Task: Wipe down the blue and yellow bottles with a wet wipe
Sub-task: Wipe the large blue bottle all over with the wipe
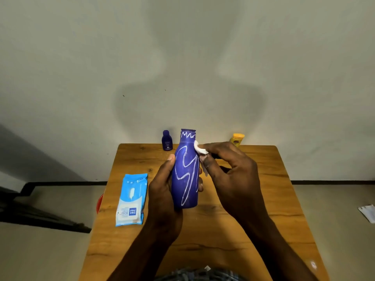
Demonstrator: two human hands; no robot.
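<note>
My left hand (162,189) grips a tall blue bottle (185,175) upright above the wooden table (253,199). White scribbled lines cover the bottle's front and neck. My right hand (227,169) pinches a white wet wipe (199,149) and presses it against the bottle's right shoulder. A small blue bottle (167,140) stands at the table's far edge, left of centre. A yellow bottle (237,139) stands at the far edge to the right, partly hidden behind my right hand.
A light blue pack of wet wipes (132,199) lies flat near the table's left edge. Something red (99,202) peeks out below that edge. A white paper (368,212) lies on the floor at right. A plain wall rises just behind the table.
</note>
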